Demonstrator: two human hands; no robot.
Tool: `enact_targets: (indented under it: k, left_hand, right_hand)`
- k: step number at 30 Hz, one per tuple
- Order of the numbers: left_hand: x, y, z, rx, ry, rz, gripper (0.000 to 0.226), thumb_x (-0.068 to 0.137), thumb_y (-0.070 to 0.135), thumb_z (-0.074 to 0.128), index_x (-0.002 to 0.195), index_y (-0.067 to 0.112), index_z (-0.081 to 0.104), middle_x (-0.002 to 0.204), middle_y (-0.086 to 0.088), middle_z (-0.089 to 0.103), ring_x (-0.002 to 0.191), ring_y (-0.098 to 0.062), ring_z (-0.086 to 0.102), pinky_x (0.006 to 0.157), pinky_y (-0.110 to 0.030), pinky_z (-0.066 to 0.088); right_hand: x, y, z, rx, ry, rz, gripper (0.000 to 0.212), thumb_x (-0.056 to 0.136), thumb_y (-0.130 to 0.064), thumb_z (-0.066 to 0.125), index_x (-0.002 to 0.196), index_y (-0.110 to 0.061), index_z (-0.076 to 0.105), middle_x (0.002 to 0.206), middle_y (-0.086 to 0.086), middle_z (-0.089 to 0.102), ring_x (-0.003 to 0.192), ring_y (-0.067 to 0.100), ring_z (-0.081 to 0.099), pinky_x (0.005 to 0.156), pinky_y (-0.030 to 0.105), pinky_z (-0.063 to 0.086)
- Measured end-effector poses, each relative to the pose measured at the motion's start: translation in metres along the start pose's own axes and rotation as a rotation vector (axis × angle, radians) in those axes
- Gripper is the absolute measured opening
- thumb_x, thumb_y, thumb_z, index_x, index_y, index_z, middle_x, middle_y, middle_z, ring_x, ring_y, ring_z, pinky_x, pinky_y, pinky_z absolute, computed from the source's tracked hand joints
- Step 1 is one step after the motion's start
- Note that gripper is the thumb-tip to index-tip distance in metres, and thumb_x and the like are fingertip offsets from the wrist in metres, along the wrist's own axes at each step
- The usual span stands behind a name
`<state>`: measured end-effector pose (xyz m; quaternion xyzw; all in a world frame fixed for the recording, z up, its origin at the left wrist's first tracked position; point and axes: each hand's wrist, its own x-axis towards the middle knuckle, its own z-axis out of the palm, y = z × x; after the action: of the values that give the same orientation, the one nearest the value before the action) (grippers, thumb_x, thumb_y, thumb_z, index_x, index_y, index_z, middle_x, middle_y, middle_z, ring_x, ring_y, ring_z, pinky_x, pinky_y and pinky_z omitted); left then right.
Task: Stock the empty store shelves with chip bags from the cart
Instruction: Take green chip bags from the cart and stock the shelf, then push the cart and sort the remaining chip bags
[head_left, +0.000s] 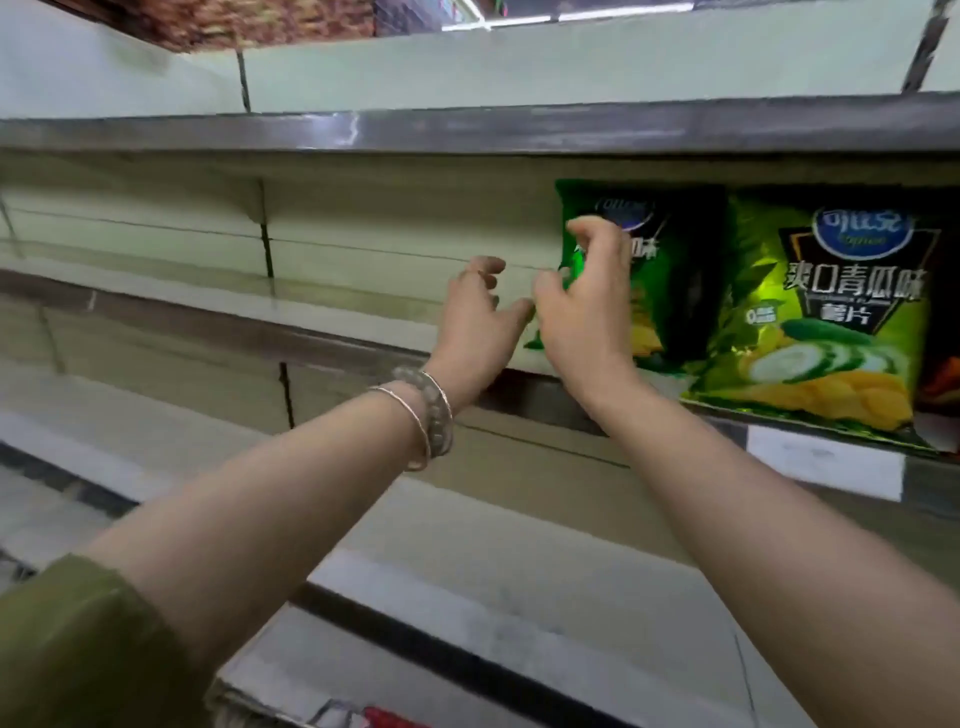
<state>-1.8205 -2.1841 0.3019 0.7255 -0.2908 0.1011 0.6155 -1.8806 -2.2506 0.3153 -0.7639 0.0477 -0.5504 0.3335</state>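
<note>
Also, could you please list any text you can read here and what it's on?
"爽口青瓜味": right chip bag, middle.
"薯片": same bag, just below.
"可比克": its round top logo, blurry.
Left chip bag: blurred, partly behind the right hand; only "味" reads.
White shelf tag: nothing legible.

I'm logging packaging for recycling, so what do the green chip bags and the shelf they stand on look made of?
The green chip bags: glossy plastic or foil-lined film, judging by the glare and crinkled creases. The shelf: probably painted sheet metal, pale and matte, with a thin darker front edge; the blur leaves it open.
</note>
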Motion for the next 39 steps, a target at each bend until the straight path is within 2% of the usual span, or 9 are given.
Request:
enact_targets:
  k: [4, 16, 18, 21, 25, 31, 33, 37, 39]
  left_hand:
    - [-0.062, -0.038, -0.055, 0.055, 0.135, -0.009, 0.041, 0.084, 0.016, 0.061, 0.122, 0.014, 0.047, 0.124, -0.008, 0.051, 0.106, -0.019, 0.056, 0.093, -0.037, 0.050]
    - [-0.238, -0.157, -0.228, 0.401, 0.567, -0.576, 0.037, 0.087, 0.011, 0.061, 0.121, 0.014, 0.048, 0.116, -0.005, 0.051, 0.099, -0.018, 0.057, 0.088, -0.033, 0.051]
    - [-0.257, -0.173, -0.248, 0.401, 0.630, -0.648, 0.032, 0.088, 0.012, 0.061, 0.118, 0.014, 0.049, 0.115, -0.009, 0.052, 0.086, -0.012, 0.057, 0.070, -0.016, 0.052]
    - [-0.281, -0.201, -0.271, 0.341, 0.703, -0.786, 0.035, 0.090, 0.010, 0.059, 0.123, 0.010, 0.048, 0.116, -0.007, 0.052, 0.072, -0.001, 0.049, 0.051, -0.006, 0.044]
    - [-0.309, -0.244, -0.292, 0.230, 0.782, -0.946, 0.038, 0.090, 0.008, 0.058, 0.126, 0.009, 0.046, 0.115, -0.004, 0.051, 0.073, -0.006, 0.052, 0.058, -0.018, 0.048]
    - [-0.334, -0.300, -0.309, 0.130, 0.863, -1.119, 0.038, 0.088, 0.006, 0.059, 0.125, 0.005, 0.047, 0.121, -0.011, 0.055, 0.086, -0.016, 0.058, 0.079, -0.033, 0.053]
    - [-0.342, -0.315, -0.312, 0.086, 0.904, -1.175, 0.036, 0.087, 0.006, 0.060, 0.122, 0.005, 0.048, 0.117, -0.011, 0.056, 0.092, -0.022, 0.060, 0.083, -0.039, 0.054]
    - [-0.357, -0.342, -0.315, 0.043, 1.006, -1.222, 0.028, 0.089, 0.002, 0.057, 0.115, 0.007, 0.049, 0.104, -0.008, 0.056, 0.074, -0.011, 0.054, 0.058, -0.017, 0.050]
    - [-0.366, -0.353, -0.314, -0.008, 1.050, -1.265, 0.027, 0.087, 0.002, 0.057, 0.113, 0.008, 0.050, 0.110, -0.013, 0.060, 0.082, -0.021, 0.061, 0.072, -0.032, 0.054]
  right_hand:
    - [-0.057, -0.015, 0.047, 0.259, -0.136, -0.052, 0.037, 0.078, 0.002, 0.048, 0.115, 0.004, 0.046, 0.112, 0.009, 0.042, 0.106, 0.013, 0.041, 0.092, 0.009, 0.030]
    - [-0.248, -0.086, 0.194, 0.623, -0.881, 0.170, 0.036, 0.085, 0.003, 0.047, 0.120, -0.002, 0.042, 0.112, 0.002, 0.037, 0.103, 0.013, 0.044, 0.086, 0.021, 0.039]
    - [-0.271, -0.091, 0.212, 0.618, -0.983, 0.191, 0.035, 0.087, 0.002, 0.047, 0.121, -0.006, 0.041, 0.115, 0.004, 0.040, 0.103, 0.012, 0.044, 0.083, 0.012, 0.040]
    - [-0.302, -0.089, 0.239, 0.561, -1.118, 0.217, 0.035, 0.089, -0.004, 0.047, 0.124, -0.009, 0.040, 0.122, 0.007, 0.043, 0.100, 0.010, 0.048, 0.088, 0.023, 0.047]
    - [-0.336, -0.074, 0.270, 0.430, -1.296, 0.245, 0.040, 0.089, -0.010, 0.049, 0.127, -0.014, 0.039, 0.122, 0.005, 0.045, 0.100, 0.013, 0.053, 0.088, 0.037, 0.051]
    - [-0.381, -0.035, 0.318, 0.296, -1.572, 0.426, 0.022, 0.094, -0.016, 0.053, 0.111, -0.018, 0.039, 0.093, -0.008, 0.048, 0.073, -0.002, 0.046, 0.053, 0.012, 0.035]
    - [-0.408, -0.023, 0.337, 0.222, -1.653, 0.468, 0.022, 0.093, -0.019, 0.055, 0.109, -0.016, 0.041, 0.094, -0.003, 0.053, 0.074, 0.005, 0.053, 0.053, 0.019, 0.040]
    - [-0.468, -0.007, 0.369, 0.082, -1.837, 0.443, 0.040, 0.091, -0.024, 0.057, 0.123, -0.007, 0.041, 0.103, 0.007, 0.054, 0.091, 0.022, 0.055, 0.069, 0.032, 0.045]
    - [-0.495, -0.004, 0.382, 0.054, -1.931, 0.434, 0.044, 0.091, -0.022, 0.058, 0.127, -0.004, 0.040, 0.106, 0.009, 0.052, 0.092, 0.021, 0.050, 0.064, 0.029, 0.037]
